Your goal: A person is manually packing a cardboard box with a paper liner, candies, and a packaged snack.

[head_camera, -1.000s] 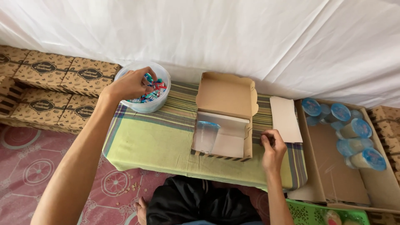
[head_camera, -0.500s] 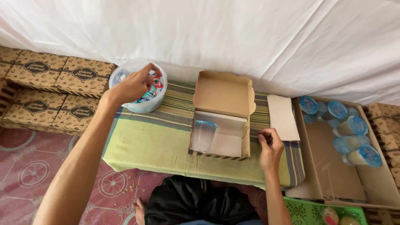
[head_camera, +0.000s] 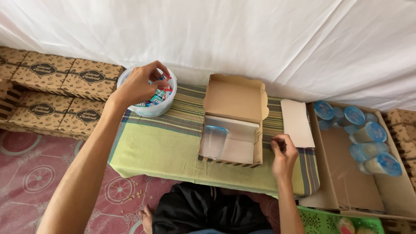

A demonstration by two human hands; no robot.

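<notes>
The left hand (head_camera: 138,86) reaches into a clear plastic tub (head_camera: 149,108) at about ten o'clock from the open cardboard box (head_camera: 234,121), its fingers curled and pinched on a small wrapped sweet (head_camera: 164,78) at the tub's far rim; more sweets in red, blue and green wrappers fill the tub. Such sweets look light and slick in their crinkly wrappers, so a fingertip pinch across the middle or on a twisted end should hold one best. The right hand (head_camera: 284,154) rests at four o'clock from the box, fingers loosely curled on the striped green cloth (head_camera: 156,149); whether it pinches anything I cannot tell. Inside the box stands a clear plastic cup (head_camera: 213,141), thin-walled and likely easy to crush. At three o'clock lies a flat cardboard sheet (head_camera: 297,121), and beyond it a large shallow carton (head_camera: 346,182) holding blue-lidded sealed cups (head_camera: 368,143). At nine o'clock, brown patterned boxes (head_camera: 56,86) with dark oval labels are stacked in rows against the white sheet (head_camera: 260,39).
</notes>
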